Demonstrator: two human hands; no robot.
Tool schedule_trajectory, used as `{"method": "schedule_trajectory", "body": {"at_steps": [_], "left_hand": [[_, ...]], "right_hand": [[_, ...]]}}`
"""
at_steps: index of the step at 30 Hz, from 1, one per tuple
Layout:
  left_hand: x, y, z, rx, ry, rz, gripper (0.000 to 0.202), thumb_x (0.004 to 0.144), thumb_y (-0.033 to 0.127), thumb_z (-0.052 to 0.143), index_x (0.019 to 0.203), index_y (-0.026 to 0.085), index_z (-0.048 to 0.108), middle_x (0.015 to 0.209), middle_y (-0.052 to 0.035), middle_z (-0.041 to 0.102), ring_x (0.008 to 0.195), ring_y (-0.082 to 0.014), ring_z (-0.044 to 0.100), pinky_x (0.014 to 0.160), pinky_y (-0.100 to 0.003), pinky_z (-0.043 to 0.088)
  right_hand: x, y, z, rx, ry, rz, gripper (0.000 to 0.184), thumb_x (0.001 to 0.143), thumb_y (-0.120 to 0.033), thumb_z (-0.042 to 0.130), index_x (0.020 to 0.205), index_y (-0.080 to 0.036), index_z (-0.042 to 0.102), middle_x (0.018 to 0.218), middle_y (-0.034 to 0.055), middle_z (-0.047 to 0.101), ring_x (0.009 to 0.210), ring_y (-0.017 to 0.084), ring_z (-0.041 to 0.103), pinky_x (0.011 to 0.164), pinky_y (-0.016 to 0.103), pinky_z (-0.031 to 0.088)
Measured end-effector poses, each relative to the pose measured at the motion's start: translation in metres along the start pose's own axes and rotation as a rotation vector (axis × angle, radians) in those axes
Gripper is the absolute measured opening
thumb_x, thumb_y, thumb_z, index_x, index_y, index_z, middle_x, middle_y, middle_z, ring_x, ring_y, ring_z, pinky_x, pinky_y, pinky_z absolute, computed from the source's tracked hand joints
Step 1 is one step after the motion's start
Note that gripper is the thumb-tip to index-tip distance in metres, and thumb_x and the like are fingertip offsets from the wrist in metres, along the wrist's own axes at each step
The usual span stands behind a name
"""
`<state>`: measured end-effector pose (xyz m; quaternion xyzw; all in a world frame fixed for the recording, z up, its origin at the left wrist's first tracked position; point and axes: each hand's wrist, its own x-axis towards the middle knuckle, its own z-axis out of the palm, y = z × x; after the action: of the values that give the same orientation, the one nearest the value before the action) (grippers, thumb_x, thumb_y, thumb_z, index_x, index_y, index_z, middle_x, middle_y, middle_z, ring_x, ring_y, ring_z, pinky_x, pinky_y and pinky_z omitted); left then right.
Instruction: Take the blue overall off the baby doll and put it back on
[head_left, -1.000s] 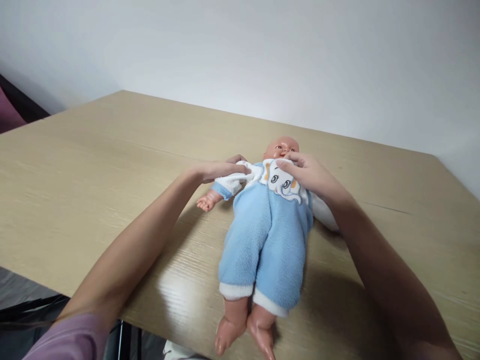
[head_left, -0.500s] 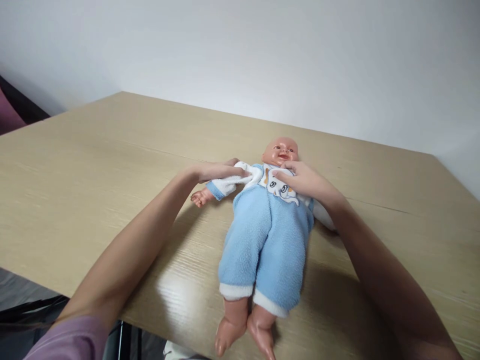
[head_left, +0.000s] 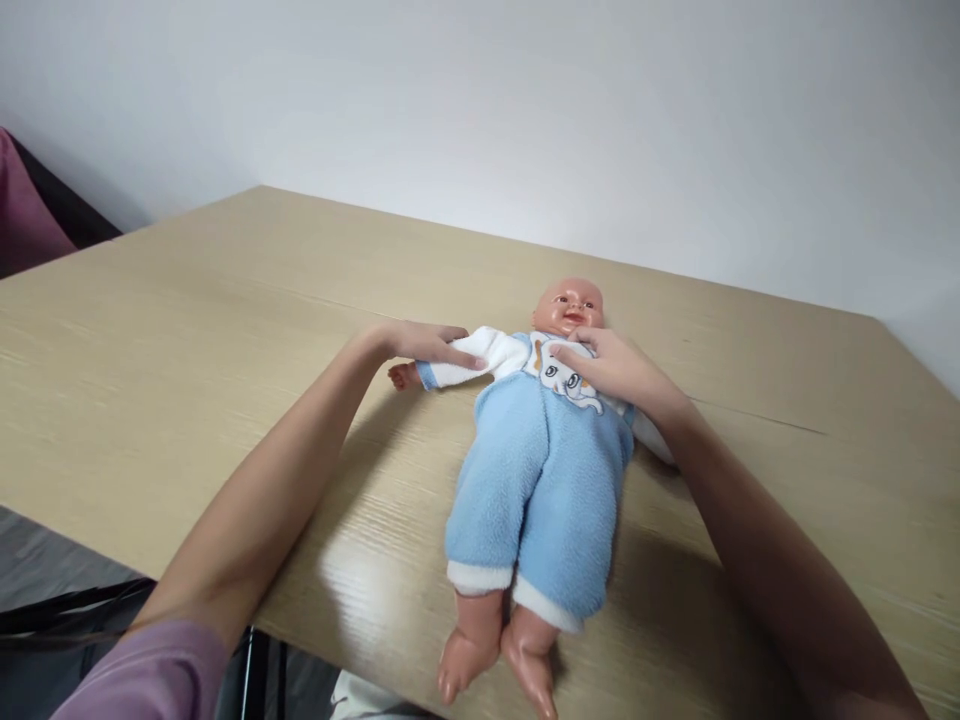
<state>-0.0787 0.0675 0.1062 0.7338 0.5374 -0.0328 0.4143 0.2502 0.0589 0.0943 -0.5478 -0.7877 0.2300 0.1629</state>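
Observation:
A baby doll [head_left: 541,470] in a light blue fleece romper with white sleeves lies on its back on the wooden table [head_left: 187,340], head far, bare feet near the front edge. My left hand [head_left: 420,343] lies over the doll's white sleeve [head_left: 480,358], fingers closed on the cloth near the small hand. My right hand [head_left: 611,366] rests on the doll's chest just under the chin, fingers pinching the white bib with the elephant picture [head_left: 566,375]. The doll's other arm is hidden behind my right wrist.
A plain white wall [head_left: 525,120] runs behind the table. A dark seat with a purple cushion [head_left: 30,215] shows at the far left. Below the table's front edge are dark chair parts [head_left: 75,610] and the floor.
My left hand slid outward along the doll's sleeve, stretching the arm straight to the left. My right hand settled lower on the bib. The view shifted slightly.

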Motion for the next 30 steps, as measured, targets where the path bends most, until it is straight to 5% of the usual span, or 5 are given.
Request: {"method": "schedule_trajectory", "body": {"at_steps": [4, 10, 17, 21, 30], "left_hand": [[-0.002, 0.005, 0.000, -0.052, -0.115, -0.150, 0.105, 0.077, 0.093, 0.073, 0.151, 0.020, 0.056, 0.060, -0.0004, 0.062, 0.050, -0.0265, 0.059, 0.051, -0.039, 0.047], [0.004, 0.004, -0.002, 0.084, 0.015, 0.017, 0.093, 0.078, 0.090, 0.070, 0.139, 0.020, 0.069, 0.131, -0.0131, 0.080, 0.116, -0.0363, 0.073, 0.093, -0.040, 0.056], [0.009, 0.011, 0.011, -0.016, 0.244, 0.182, 0.090, 0.088, 0.086, 0.062, 0.147, 0.018, 0.058, 0.155, -0.0194, 0.066, 0.136, -0.0369, 0.065, 0.107, -0.042, 0.054], [0.020, 0.017, 0.025, -0.097, 0.363, 0.406, 0.066, 0.096, 0.073, 0.062, 0.135, 0.020, 0.061, 0.148, -0.0158, 0.068, 0.135, -0.0321, 0.066, 0.112, -0.042, 0.052], [0.030, 0.016, 0.036, -0.093, 0.395, 0.392, 0.056, 0.099, 0.066, 0.063, 0.131, 0.020, 0.065, 0.138, -0.0119, 0.072, 0.122, -0.0289, 0.069, 0.105, -0.040, 0.054]], "right_hand": [[-0.001, -0.001, 0.000, -0.005, -0.001, 0.003, 0.042, 0.105, -0.061, 0.063, 0.098, -0.021, 0.074, 0.107, 0.0082, 0.081, 0.095, 0.027, 0.072, 0.077, 0.033, 0.044], [-0.001, -0.002, -0.001, -0.026, -0.008, 0.015, 0.042, 0.107, -0.061, 0.063, 0.101, -0.021, 0.074, 0.112, 0.0078, 0.082, 0.098, 0.027, 0.073, 0.078, 0.032, 0.044], [-0.001, -0.001, 0.000, -0.030, -0.002, 0.020, 0.043, 0.107, -0.062, 0.062, 0.103, -0.021, 0.075, 0.115, 0.0088, 0.082, 0.102, 0.029, 0.074, 0.080, 0.034, 0.046], [-0.001, -0.001, 0.000, -0.023, -0.001, 0.019, 0.045, 0.106, -0.064, 0.062, 0.103, -0.021, 0.075, 0.116, 0.0111, 0.082, 0.102, 0.031, 0.073, 0.082, 0.036, 0.046], [-0.003, 0.000, 0.000, -0.011, -0.004, -0.021, 0.044, 0.106, -0.062, 0.061, 0.106, -0.020, 0.075, 0.109, 0.0107, 0.081, 0.095, 0.029, 0.072, 0.080, 0.035, 0.047]]}}
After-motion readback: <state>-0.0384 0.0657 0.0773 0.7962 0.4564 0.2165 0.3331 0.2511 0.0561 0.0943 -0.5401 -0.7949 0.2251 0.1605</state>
